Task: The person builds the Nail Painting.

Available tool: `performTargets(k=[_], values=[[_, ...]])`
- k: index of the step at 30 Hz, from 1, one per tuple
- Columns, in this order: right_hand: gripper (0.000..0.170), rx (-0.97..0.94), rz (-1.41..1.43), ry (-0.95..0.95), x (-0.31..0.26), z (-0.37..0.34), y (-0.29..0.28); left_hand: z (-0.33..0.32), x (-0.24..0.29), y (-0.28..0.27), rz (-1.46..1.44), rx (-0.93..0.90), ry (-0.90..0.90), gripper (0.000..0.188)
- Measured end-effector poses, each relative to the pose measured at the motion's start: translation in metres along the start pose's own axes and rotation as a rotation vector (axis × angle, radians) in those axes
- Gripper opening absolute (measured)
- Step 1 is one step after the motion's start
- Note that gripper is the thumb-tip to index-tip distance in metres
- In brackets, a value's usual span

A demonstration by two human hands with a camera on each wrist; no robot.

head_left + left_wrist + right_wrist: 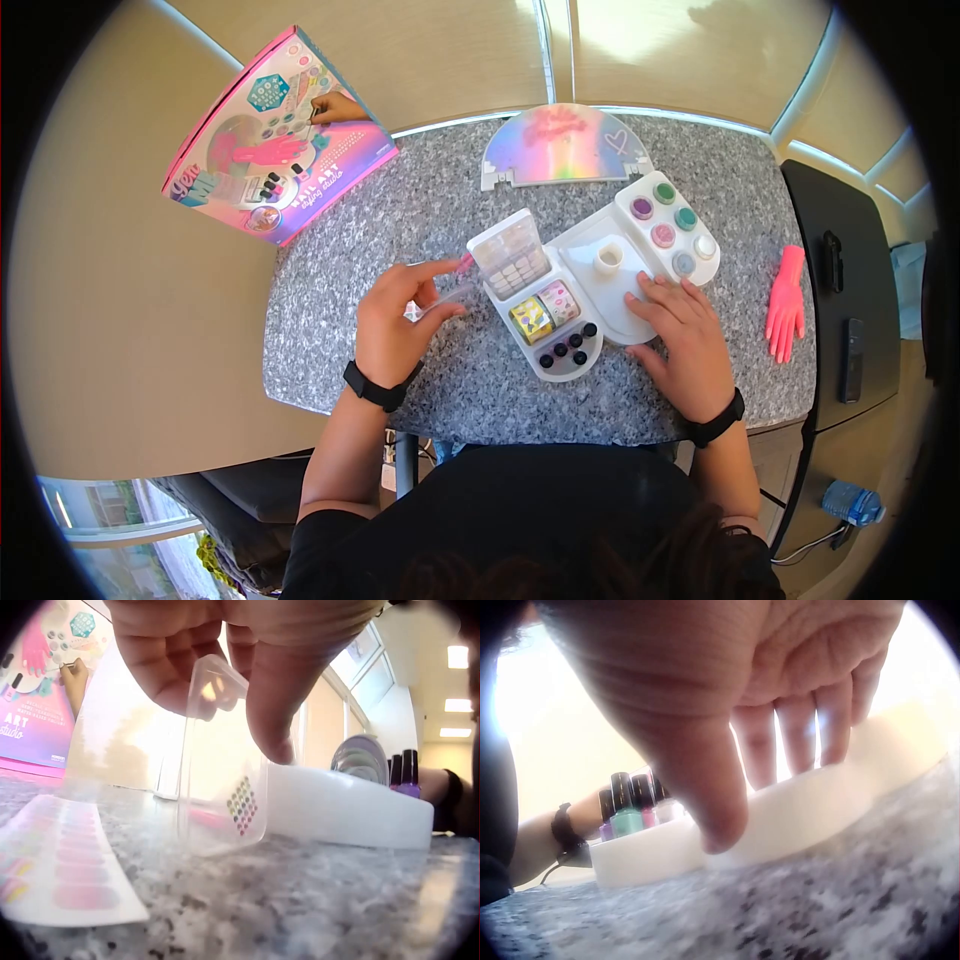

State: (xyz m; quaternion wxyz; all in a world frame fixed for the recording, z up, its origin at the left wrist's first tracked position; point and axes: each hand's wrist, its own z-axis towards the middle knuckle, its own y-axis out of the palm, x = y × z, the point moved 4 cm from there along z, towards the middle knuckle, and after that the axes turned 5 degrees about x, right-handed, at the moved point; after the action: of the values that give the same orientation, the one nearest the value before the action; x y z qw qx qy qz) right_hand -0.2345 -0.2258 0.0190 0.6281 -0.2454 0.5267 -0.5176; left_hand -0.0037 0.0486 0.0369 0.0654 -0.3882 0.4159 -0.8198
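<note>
The left hand (395,315) holds a clear plastic case (225,761) upright between thumb and fingers, just left of the white tray (600,300); small coloured dots show on the case. Flat on the stone-patterned top, a sticker sheet (82,881) lies beside the case. The right hand (690,350) rests on the tray's right front edge, fingers extended. The tray bears a lidded box of nail tips (517,270), a yellow patterned roll (531,318), several black-capped bottles (561,349), a white cup (608,260) and several round pots (663,236).
A nail art box (280,140) stands at the back left. Behind the tray is an iridescent arched panel (565,145). A pink model hand (786,305) lies at the right, near a black cabinet (850,290) holding a remote (852,360).
</note>
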Motion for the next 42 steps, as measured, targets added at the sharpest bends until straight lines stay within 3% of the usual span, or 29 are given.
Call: performTargets(k=[6,10,12,15,20,22,26,28,29,31,32,34,38,41,42], values=[[0.067,0.003,0.004,0.005,-0.001,0.000,0.000,-0.006,0.025,-0.017,-0.247,0.310,-0.007,0.038],[0.067,0.010,0.000,-0.003,-0.001,-0.001,0.000,-0.004,0.051,-0.011,-0.332,0.330,0.045,0.040],[0.067,0.009,-0.002,-0.011,-0.001,0.000,0.001,0.005,0.063,0.004,-0.123,0.297,0.206,0.036],[0.067,0.011,-0.014,-0.008,0.001,-0.002,0.002,0.015,0.067,0.023,-0.038,0.290,0.328,0.032],[0.067,0.013,-0.012,-0.009,-0.001,-0.003,0.002,0.023,0.070,0.044,0.123,0.168,0.324,0.033],[0.067,0.010,-0.012,-0.002,0.000,-0.002,0.003,0.022,0.084,0.039,0.358,0.198,0.487,0.034],[0.067,0.003,0.008,0.006,0.001,-0.002,0.003,0.021,0.072,0.014,0.205,0.218,0.495,0.040],[0.067,0.014,-0.003,-0.005,0.001,-0.002,0.003,0.027,0.039,-0.007,0.309,0.279,0.240,0.053],[0.067,0.016,0.002,-0.003,0.001,-0.002,0.003,0.027,0.020,-0.016,0.313,0.276,0.243,0.053],[0.067,0.009,0.005,-0.010,0.002,-0.002,0.002,0.025,-0.038,-0.018,0.419,0.003,-0.021,0.069],[0.067,0.008,0.003,-0.010,0.002,-0.002,0.001,0.022,-0.053,-0.022,0.417,0.004,-0.022,0.069],[0.067,-0.001,-0.002,-0.011,0.001,-0.001,0.000,0.017,-0.073,-0.018,0.532,-0.228,-0.004,0.068],[0.067,0.006,0.000,-0.017,0.001,-0.001,0.000,0.018,-0.084,-0.019,0.347,-0.288,-0.079,0.060],[0.067,0.008,0.005,-0.011,0.001,-0.001,0.000,0.021,-0.066,-0.025,0.379,-0.233,0.061,0.045],[0.066,0.003,0.005,-0.011,0.001,-0.001,0.000,0.022,-0.066,-0.031,0.313,-0.286,-0.135,0.041]])
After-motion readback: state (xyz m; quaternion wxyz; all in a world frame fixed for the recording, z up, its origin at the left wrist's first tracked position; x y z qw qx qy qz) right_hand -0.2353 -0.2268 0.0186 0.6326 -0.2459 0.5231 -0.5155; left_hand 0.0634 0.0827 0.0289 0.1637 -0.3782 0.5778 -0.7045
